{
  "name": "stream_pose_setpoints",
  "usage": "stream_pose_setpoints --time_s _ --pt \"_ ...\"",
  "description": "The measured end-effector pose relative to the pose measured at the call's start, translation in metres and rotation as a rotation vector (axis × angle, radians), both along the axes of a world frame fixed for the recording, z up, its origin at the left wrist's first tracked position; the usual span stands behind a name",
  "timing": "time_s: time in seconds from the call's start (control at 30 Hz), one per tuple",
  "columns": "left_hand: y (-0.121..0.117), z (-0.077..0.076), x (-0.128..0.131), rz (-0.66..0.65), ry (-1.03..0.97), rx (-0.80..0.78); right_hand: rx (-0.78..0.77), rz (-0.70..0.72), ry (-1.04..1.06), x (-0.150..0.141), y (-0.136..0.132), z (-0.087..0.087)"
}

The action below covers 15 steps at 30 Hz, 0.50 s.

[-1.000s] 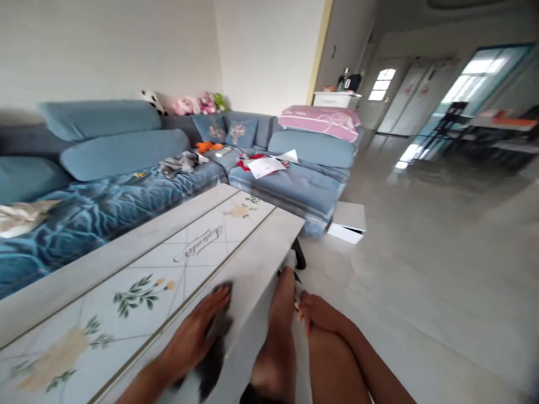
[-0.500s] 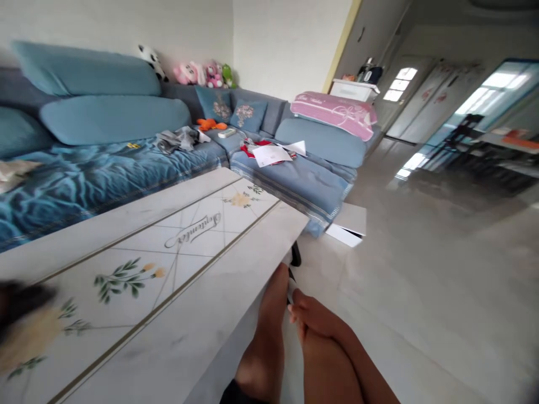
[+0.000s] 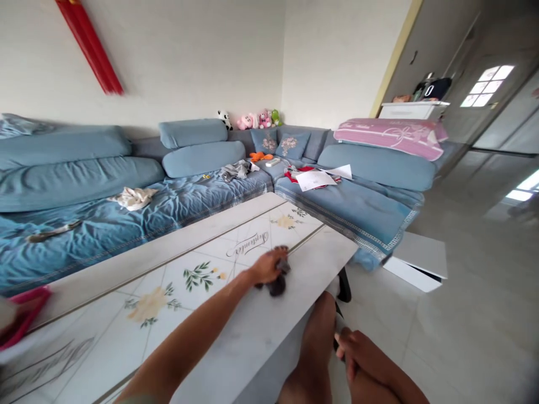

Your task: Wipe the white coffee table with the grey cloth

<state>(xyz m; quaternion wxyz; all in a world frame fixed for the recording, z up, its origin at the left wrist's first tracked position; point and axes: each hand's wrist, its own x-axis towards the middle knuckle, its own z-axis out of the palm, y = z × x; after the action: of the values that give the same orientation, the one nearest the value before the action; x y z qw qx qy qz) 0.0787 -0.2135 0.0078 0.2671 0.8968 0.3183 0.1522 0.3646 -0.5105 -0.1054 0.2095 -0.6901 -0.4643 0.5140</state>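
Note:
My left hand [image 3: 269, 265] reaches across the marble-patterned coffee table [image 3: 324, 249], its fingers closed over a bunched dark brown cloth [image 3: 277, 286]. The cloth lies against the tabletop near the right-hand edge, partly covered by the hand and a little blurred. The printed lettering and flowers show around it. Down beside the table, my right hand [image 3: 357, 345] rests at my knee with its fingers curled inward; whether anything is in them is hidden.
A bright pink-rimmed object [image 3: 36, 308] sits at the table's left end. Beyond runs a blue corner sofa [image 3: 202, 196] bearing clothes, papers [image 3: 315, 179], cushions and soft toys. White flat boards [image 3: 421, 255] lie on the floor to the right.
My view has swung left and up. My left arm has come into view over the table with the dark cloth, a dark blur having shown at the left edge before. My right hand stays at my knee.

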Motion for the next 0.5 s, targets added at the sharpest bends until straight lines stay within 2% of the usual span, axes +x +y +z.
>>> stream_pose_setpoints --time_s 0.07,0.13,0.17,0.2,0.27,0.3,0.37,0.4,0.43,0.47,0.5 --pt "-0.059 -0.023 -0.045 -0.207 -0.034 -0.073 -0.014 -0.018 0.011 -0.002 0.002 -0.002" --pt "-0.116 -0.05 -0.125 -0.272 -0.062 -0.154 0.003 -0.083 -0.018 -0.005 0.004 -0.007" --pt "-0.142 -0.064 -0.175 -0.224 -0.058 -0.185 0.002 -0.109 -0.029 -0.006 0.005 -0.009" --pt "-0.165 -0.078 -0.228 -0.121 -0.047 -0.195 -0.002 -0.126 -0.033 -0.007 0.006 -0.012" --pt "-0.198 -0.102 -0.337 0.171 -0.011 -0.171 -0.02 -0.133 -0.015 -0.006 0.006 -0.018" --pt "-0.205 -0.109 -0.388 0.362 -0.021 -0.128 -0.034 -0.135 0.005 -0.004 0.006 -0.021" --pt "-0.2 -0.112 -0.467 0.746 -0.041 -0.032 -0.066 -0.152 0.041 -0.001 0.006 -0.029" --pt "-0.186 -0.106 -0.491 0.924 -0.028 0.002 -0.078 -0.167 0.052 0.001 0.006 -0.033" --pt "-0.166 -0.095 -0.503 1.078 0.013 0.015 -0.085 -0.181 0.057 0.002 0.006 -0.037" --pt "-0.139 -0.08 -0.502 1.198 0.083 0.005 -0.088 -0.186 0.059 0.002 0.006 -0.041" --pt "-0.108 -0.063 -0.491 1.296 0.179 -0.018 -0.087 -0.18 0.057 0.002 0.006 -0.044"
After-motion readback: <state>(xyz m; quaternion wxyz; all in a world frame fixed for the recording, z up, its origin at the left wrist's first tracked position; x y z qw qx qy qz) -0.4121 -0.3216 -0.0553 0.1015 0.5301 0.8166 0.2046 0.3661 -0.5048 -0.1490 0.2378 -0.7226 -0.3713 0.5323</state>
